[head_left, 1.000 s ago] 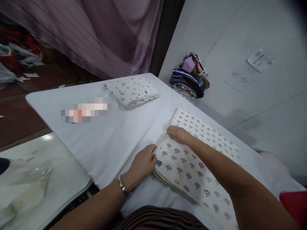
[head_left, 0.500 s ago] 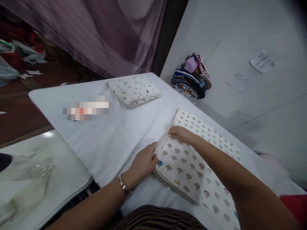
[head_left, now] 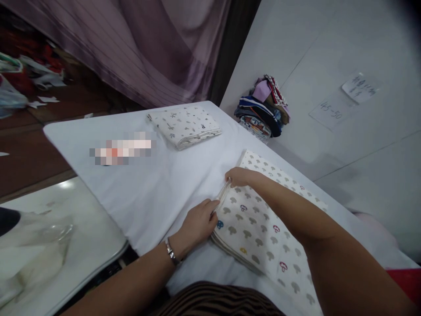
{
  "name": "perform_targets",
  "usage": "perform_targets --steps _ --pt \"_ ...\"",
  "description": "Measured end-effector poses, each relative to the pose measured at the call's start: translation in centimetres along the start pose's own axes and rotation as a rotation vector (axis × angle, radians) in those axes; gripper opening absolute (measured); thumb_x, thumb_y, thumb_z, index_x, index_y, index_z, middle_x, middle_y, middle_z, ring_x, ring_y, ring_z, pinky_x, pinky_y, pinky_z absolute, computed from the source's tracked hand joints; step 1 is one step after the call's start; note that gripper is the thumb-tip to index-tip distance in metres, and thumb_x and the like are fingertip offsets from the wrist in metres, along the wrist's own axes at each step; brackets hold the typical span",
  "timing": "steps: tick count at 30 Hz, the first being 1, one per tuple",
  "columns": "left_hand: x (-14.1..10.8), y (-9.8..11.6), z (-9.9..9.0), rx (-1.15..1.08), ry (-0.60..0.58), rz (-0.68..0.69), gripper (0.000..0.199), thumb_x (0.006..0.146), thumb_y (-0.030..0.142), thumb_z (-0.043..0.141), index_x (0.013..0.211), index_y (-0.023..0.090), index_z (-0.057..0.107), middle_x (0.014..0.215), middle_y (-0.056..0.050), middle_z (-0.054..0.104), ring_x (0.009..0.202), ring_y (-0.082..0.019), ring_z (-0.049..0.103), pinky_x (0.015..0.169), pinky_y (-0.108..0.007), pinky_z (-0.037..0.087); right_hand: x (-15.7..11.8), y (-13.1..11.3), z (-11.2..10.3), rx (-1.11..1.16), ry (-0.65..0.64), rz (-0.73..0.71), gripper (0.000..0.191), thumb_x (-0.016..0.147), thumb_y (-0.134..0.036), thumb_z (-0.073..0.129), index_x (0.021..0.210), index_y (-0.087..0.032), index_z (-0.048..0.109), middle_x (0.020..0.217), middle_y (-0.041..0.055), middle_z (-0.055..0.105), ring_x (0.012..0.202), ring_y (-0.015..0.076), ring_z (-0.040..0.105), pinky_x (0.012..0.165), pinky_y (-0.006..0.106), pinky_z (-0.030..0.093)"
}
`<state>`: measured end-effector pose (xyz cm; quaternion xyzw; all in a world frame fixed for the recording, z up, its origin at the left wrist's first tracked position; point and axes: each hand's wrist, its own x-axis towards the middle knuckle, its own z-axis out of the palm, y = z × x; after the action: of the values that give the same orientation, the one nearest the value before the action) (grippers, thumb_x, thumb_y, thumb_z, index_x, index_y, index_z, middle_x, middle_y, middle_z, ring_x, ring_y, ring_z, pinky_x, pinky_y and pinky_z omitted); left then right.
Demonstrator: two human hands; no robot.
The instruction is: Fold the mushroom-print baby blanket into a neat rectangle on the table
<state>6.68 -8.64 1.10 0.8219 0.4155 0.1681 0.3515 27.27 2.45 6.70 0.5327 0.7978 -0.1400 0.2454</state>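
Observation:
A layered white cloth with a mushroom print (head_left: 259, 224) lies on the white-covered table (head_left: 148, 197) right in front of me. My left hand (head_left: 200, 221) is closed on its left edge, near a blue mushroom, thumb on top and fingers along the side. Farther along the same edge, my right hand (head_left: 241, 177) pinches the layers at the far corner. Between the two hands the edge is drawn into a narrow band. Part of the cloth is hidden under my right forearm.
A folded white cloth with a small leaf-like print (head_left: 186, 125) lies toward the table's far end. Left of it is a pixelated item (head_left: 121, 149). Stacked clothes (head_left: 261, 107) sit on the floor by the wall. A glossy white surface (head_left: 95, 232) adjoins at left; a purple curtain (head_left: 158, 48) hangs behind.
My right hand has shifted slightly left and away from me, pulling the cloth's corner with it. My left hand keeps its hold. The raised fold near my right forearm looks flatter.

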Motion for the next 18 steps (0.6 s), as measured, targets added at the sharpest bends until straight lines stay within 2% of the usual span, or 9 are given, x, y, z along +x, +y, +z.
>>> perform_targets --steps 4,8,14,18 --pt "0.0 0.0 0.0 0.0 0.008 0.021 0.037 0.081 0.017 0.04 0.112 0.022 0.058 0.095 -0.005 0.059 0.085 -0.019 0.057 0.076 -0.03 0.043 1.0 -0.2 -0.1 -0.067 -0.065 0.004 0.026 0.063 -0.017 0.074 0.087 -0.022 0.067 0.083 0.0039 0.068 0.077 0.0193 0.063 0.059 0.025 0.044" --pt "0.1 0.0 0.1 0.006 0.018 0.028 0.035 0.081 0.017 0.039 0.11 0.021 0.059 0.096 -0.005 0.06 0.086 -0.019 0.057 0.076 -0.029 0.043 1.0 -0.4 -0.4 -0.071 -0.114 0.019 0.028 0.065 -0.016 0.073 0.091 -0.022 0.065 0.078 0.0025 0.067 0.072 0.0181 0.062 0.059 0.024 0.043" --pt "0.2 0.2 -0.8 -0.062 0.016 -0.032 0.03 0.085 0.026 0.041 0.106 0.021 0.062 0.096 -0.006 0.065 0.088 -0.019 0.059 0.077 -0.029 0.043 -0.8 -0.4 -0.4 0.02 -0.022 0.024 0.037 0.071 -0.019 0.069 0.107 -0.02 0.062 0.098 0.0069 0.067 0.088 0.0217 0.061 0.066 0.025 0.042" --pt "1.8 -0.4 -2.3 -0.1 -0.024 -0.125 0.037 0.091 0.036 0.032 0.113 0.021 0.058 0.09 -0.005 0.069 0.082 -0.019 0.062 0.069 -0.029 0.042 -2.3 0.0 0.2 0.121 0.038 -0.001 0.026 0.077 -0.018 0.061 0.103 -0.019 0.064 0.096 0.0059 0.068 0.087 0.0201 0.059 0.068 0.024 0.039"
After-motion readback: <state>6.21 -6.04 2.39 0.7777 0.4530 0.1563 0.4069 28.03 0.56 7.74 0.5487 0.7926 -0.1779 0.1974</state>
